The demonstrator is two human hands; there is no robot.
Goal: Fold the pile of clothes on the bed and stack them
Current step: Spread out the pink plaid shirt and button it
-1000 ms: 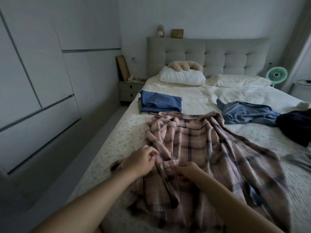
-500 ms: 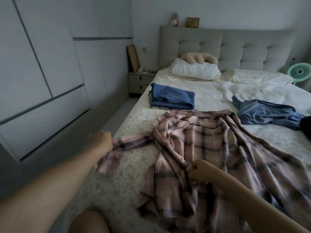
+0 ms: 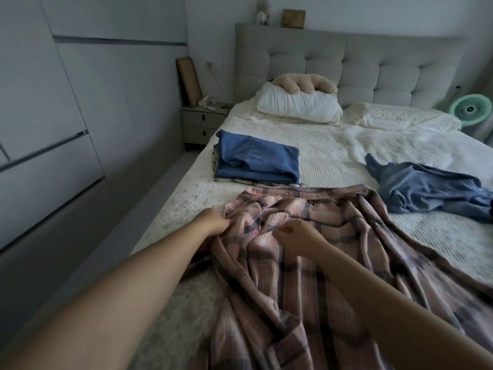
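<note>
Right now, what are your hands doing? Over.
Left hand and right hand both grip the plaid shirt, unfolded. Folded stack beyond. Blue top waiting. Nothing blocking.

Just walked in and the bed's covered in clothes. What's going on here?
A person is folding laundry on the bed. Both hands are on a pink plaid shirt spread in front of them: the left hand grips its left edge near the collar, the right hand pinches fabric nearer the middle. A folded stack topped by a blue garment sits beyond the shirt. A crumpled blue garment lies unfolded to the right.
</note>
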